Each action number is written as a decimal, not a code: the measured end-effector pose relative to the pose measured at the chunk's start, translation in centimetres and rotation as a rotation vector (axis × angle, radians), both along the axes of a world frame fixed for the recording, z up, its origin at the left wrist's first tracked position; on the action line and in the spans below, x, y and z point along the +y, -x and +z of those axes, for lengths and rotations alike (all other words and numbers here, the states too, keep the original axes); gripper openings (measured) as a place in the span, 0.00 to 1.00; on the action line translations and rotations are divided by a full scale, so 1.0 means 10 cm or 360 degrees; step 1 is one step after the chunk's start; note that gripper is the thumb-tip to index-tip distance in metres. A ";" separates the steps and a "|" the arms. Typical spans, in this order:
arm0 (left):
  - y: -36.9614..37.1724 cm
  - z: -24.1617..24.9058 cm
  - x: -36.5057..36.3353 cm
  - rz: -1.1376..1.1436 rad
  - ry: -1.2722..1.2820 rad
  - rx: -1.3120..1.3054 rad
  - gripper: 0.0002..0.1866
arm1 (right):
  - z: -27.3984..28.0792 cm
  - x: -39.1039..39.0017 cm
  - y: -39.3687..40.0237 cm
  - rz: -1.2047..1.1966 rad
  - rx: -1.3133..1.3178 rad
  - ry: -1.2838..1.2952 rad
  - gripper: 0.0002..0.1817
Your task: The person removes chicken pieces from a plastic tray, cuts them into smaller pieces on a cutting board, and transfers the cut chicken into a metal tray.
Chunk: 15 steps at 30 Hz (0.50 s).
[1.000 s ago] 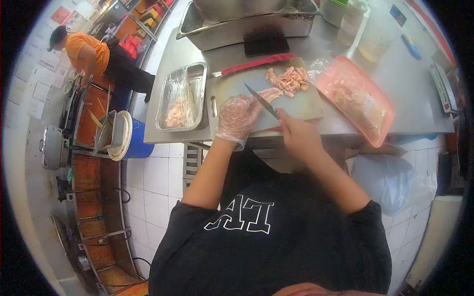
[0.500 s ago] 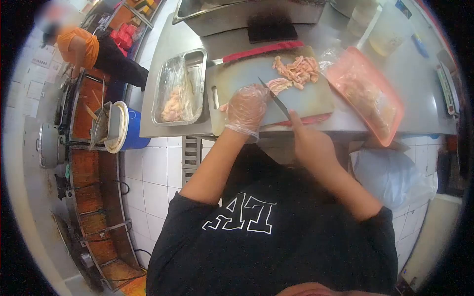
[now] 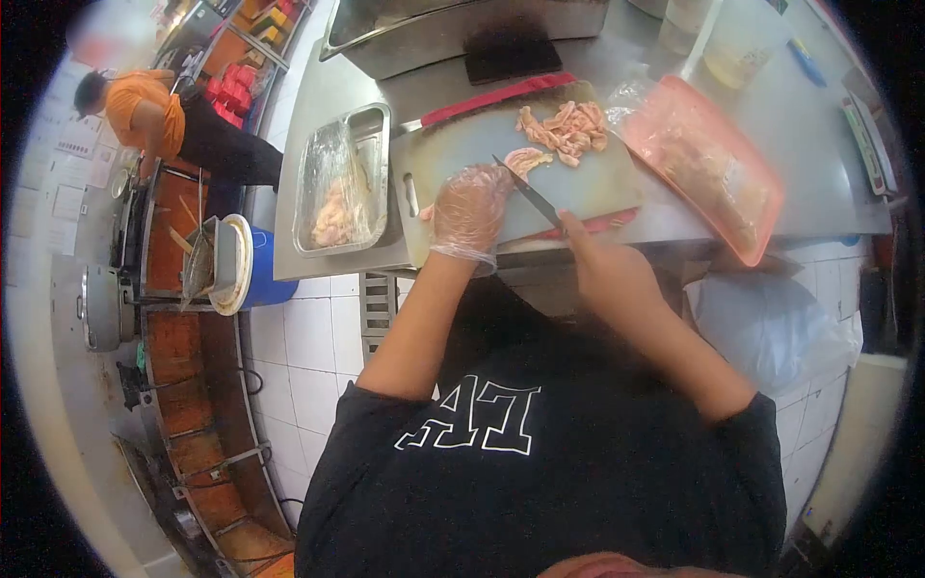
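Right hand [image 3: 602, 270] fingers grip a knife [image 3: 527, 192], blade slanting up-left toward meat [image 3: 526, 160] under the gloved left hand [image 3: 469, 210], fingers curled, on a cutting board [image 3: 588, 183]. Steel surface [image 3: 318, 96], white-tiled floor [image 3: 299, 337].

Bright, even; fisheye edges, slight blur.

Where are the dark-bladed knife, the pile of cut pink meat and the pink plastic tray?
dark-bladed knife [image 3: 528, 193], head view, middle of blade
pile of cut pink meat [image 3: 567, 129], head view, centre of pile
pink plastic tray [image 3: 761, 241], head view, near rim
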<state>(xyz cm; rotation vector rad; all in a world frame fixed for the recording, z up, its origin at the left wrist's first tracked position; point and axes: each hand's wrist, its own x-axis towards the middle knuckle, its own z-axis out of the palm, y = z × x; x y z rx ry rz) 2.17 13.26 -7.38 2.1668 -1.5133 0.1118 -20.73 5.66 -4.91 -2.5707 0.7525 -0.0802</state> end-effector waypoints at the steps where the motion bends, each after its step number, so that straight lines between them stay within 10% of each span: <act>1: 0.00 -0.01 0.00 -0.0017 -0.0007 0.0004 0.12 | -0.02 -0.01 -0.01 -0.0017 0.0004 -0.0007 0.30; 15: 0.02 0.04 0.10 0.0096 0.0130 0.0068 0.09 | -0.14 -0.02 -0.20 0.0203 -0.0207 0.0358 0.32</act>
